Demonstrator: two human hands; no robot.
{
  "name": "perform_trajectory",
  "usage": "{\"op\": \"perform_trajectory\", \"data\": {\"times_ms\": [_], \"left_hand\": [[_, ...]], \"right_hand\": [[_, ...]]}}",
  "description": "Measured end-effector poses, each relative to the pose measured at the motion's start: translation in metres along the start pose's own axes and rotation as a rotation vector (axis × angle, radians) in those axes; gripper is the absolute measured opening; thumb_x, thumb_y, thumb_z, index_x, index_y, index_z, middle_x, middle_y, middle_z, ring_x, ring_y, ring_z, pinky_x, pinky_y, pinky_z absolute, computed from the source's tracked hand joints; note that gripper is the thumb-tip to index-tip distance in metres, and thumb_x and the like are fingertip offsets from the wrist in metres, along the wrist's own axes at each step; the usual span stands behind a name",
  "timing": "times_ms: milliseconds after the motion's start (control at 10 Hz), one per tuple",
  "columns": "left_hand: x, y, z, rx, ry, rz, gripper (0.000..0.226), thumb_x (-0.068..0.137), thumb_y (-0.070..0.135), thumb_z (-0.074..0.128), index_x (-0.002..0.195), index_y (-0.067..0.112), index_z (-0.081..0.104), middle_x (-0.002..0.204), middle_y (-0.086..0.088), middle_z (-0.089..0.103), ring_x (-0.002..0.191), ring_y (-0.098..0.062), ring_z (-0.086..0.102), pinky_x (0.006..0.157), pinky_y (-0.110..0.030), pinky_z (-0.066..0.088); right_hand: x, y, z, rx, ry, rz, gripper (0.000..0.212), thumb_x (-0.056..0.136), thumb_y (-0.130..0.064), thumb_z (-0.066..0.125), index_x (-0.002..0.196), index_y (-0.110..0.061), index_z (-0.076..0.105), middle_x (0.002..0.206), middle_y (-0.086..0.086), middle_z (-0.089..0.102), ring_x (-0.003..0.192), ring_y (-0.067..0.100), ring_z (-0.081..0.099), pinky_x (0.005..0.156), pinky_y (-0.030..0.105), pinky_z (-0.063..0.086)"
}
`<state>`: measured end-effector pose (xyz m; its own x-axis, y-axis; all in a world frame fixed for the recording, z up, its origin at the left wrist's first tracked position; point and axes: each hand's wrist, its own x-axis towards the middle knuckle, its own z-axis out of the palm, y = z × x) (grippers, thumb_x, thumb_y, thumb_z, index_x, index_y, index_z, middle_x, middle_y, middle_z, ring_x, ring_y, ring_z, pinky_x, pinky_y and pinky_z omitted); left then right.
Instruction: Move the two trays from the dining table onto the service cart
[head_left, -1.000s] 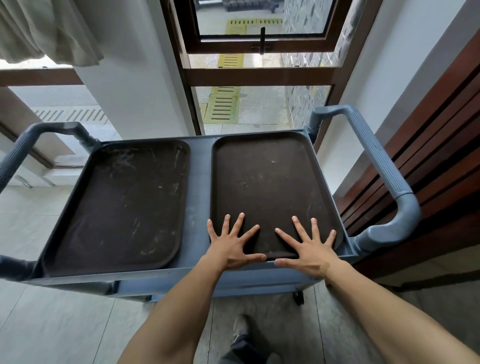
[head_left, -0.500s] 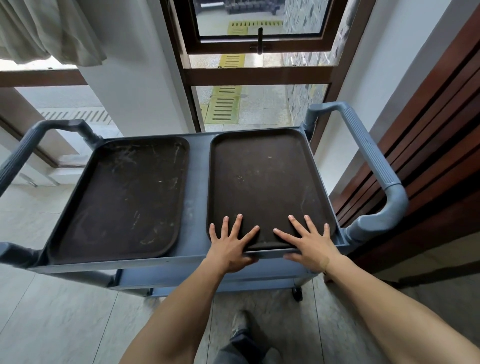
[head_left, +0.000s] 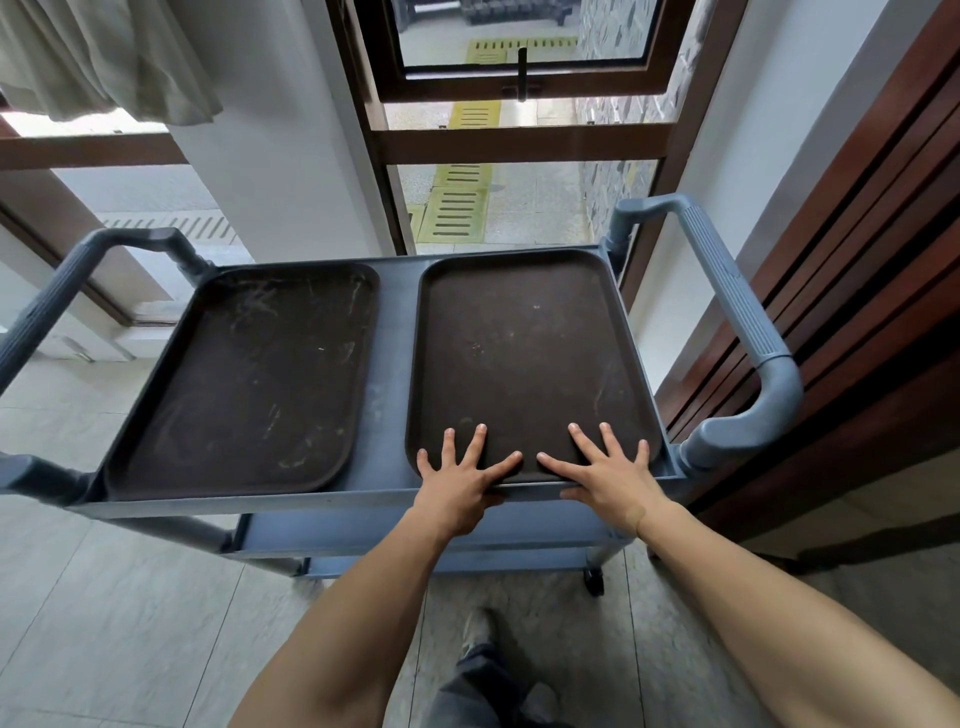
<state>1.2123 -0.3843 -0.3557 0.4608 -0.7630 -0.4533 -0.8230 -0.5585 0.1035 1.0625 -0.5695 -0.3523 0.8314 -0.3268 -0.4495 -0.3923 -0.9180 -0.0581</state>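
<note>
Two dark brown trays lie side by side on the top shelf of a blue-grey service cart (head_left: 387, 364). The left tray (head_left: 249, 379) is scuffed with pale marks. The right tray (head_left: 524, 353) fills the right half of the shelf. My left hand (head_left: 462, 478) and my right hand (head_left: 613, 473) rest flat on the near edge of the right tray, fingers spread, palms over the cart's front rim. Neither hand grips anything.
The cart has a ribbed handle on the left (head_left: 57, 291) and one on the right (head_left: 737, 312). A wooden slatted wall (head_left: 857, 260) stands close on the right. A glass door with a brown frame (head_left: 519, 140) is behind the cart. A lower shelf (head_left: 415, 535) shows beneath.
Both hands have slid back toward me along the right tray, from its inner surface to its near edge. The trays and the cart have stayed put.
</note>
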Motion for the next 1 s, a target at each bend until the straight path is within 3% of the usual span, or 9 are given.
{"op": "perform_trajectory", "data": {"times_ms": [300,500,700,800,1000], "left_hand": [[0.001,0.003,-0.005,-0.005,-0.026,-0.023,0.065,0.1,0.047,0.044,0.147,0.062,0.002,0.166,-0.001,-0.016,0.148,-0.045,-0.014,0.109,-0.073,0.006],[-0.005,0.002,-0.014,-0.07,-0.085,-0.055,0.073,0.093,0.056,0.053,0.15,0.056,0.009,0.167,0.002,-0.011,0.15,-0.038,-0.008,0.115,-0.066,0.01],[-0.024,-0.005,-0.012,-0.065,-0.043,-0.044,0.069,0.093,0.061,0.049,0.153,0.046,0.019,0.167,0.002,0.0,0.152,-0.029,0.003,0.12,-0.056,0.006],[-0.038,-0.011,-0.015,-0.105,-0.021,-0.053,0.066,0.092,0.063,0.047,0.152,0.04,0.029,0.166,0.0,0.014,0.151,-0.025,0.015,0.12,-0.054,0.007],[-0.055,-0.022,-0.024,-0.098,0.089,-0.089,0.067,0.09,0.069,0.043,0.149,0.038,0.038,0.161,-0.002,0.029,0.148,-0.021,0.022,0.119,-0.056,0.006]], "right_hand": [[-0.003,0.0,-0.008,0.003,-0.044,-0.014,0.062,0.098,-0.056,0.04,0.145,-0.066,0.001,0.167,-0.002,-0.012,0.15,0.042,-0.012,0.109,0.077,0.009],[-0.007,0.002,-0.025,0.011,-0.174,-0.03,0.089,0.083,-0.065,0.061,0.148,-0.062,0.0,0.166,-0.007,-0.017,0.151,0.037,-0.012,0.112,0.072,0.012],[-0.014,-0.001,-0.043,0.033,-0.243,-0.012,0.09,0.081,-0.069,0.061,0.152,-0.055,0.008,0.168,-0.006,-0.006,0.152,0.035,-0.001,0.114,0.068,0.019],[-0.021,0.002,-0.052,0.024,-0.222,0.016,0.091,0.08,-0.073,0.059,0.153,-0.054,0.007,0.168,-0.005,0.005,0.152,0.032,0.007,0.114,0.064,0.023],[-0.031,-0.005,-0.059,0.064,-0.079,0.019,0.085,0.081,-0.077,0.052,0.152,-0.053,0.012,0.167,-0.004,0.013,0.152,0.029,0.011,0.115,0.064,0.018]]}}
